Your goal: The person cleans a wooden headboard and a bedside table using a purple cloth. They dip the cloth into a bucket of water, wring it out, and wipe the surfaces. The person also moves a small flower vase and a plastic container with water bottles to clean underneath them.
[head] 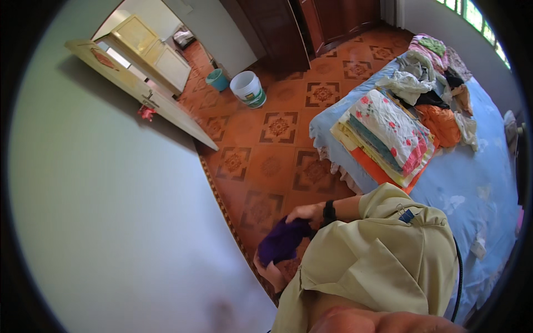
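Note:
My right hand (306, 212), with a black band on its wrist, grips one end of a dark purple cloth (281, 242). The cloth hangs bunched over the tiled floor, beside the pale wall. At its lower end is my left hand (268, 269), partly hidden by the cloth, with fingers along its edge. A stack of folded fabrics (385, 129), topped by a white floral one, lies on the blue-sheeted bed (470, 183). Behind the stack is a heap of loose clothes (437, 95), orange, white and black among them.
A white bucket (248, 89) and a teal bucket (217, 80) stand on the floor near the open door (145, 95). The wall (125, 200) runs close along my left side. Dark wooden cabinet doors (341, 18) are at the far side.

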`<state>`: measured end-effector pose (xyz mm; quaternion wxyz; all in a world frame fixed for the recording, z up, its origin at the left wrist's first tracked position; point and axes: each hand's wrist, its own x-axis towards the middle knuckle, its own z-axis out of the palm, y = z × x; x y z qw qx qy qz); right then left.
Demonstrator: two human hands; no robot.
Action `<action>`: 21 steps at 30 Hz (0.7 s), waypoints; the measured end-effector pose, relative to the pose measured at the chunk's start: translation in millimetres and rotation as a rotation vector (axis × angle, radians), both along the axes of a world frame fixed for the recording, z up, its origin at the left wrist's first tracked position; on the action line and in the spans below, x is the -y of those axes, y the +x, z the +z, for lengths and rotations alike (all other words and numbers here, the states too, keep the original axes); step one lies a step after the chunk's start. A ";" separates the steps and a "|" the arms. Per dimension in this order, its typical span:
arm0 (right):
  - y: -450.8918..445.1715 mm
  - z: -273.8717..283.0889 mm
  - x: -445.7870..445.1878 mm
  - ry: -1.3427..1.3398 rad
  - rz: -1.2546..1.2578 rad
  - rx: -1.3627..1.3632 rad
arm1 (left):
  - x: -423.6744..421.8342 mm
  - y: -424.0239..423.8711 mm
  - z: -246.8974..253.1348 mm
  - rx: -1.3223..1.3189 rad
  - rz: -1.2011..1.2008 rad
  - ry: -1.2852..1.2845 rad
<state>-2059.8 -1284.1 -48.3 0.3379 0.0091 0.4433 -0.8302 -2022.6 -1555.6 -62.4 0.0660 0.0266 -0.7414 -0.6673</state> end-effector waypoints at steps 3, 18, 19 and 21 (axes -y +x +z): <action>-65.9 13.6 -24.2 -0.140 -0.139 0.214 | -30.9 -94.4 40.0 0.099 -0.136 0.063; -392.1 -65.8 -212.8 -0.620 -0.484 0.022 | -229.6 -491.6 81.2 0.367 -0.470 0.315; -424.2 -35.8 -200.6 -0.549 -0.472 0.069 | -213.3 -516.6 76.1 0.313 -0.415 0.262; -485.8 11.8 -196.9 -0.453 -0.462 0.116 | -201.1 -579.8 62.0 0.201 -0.361 0.197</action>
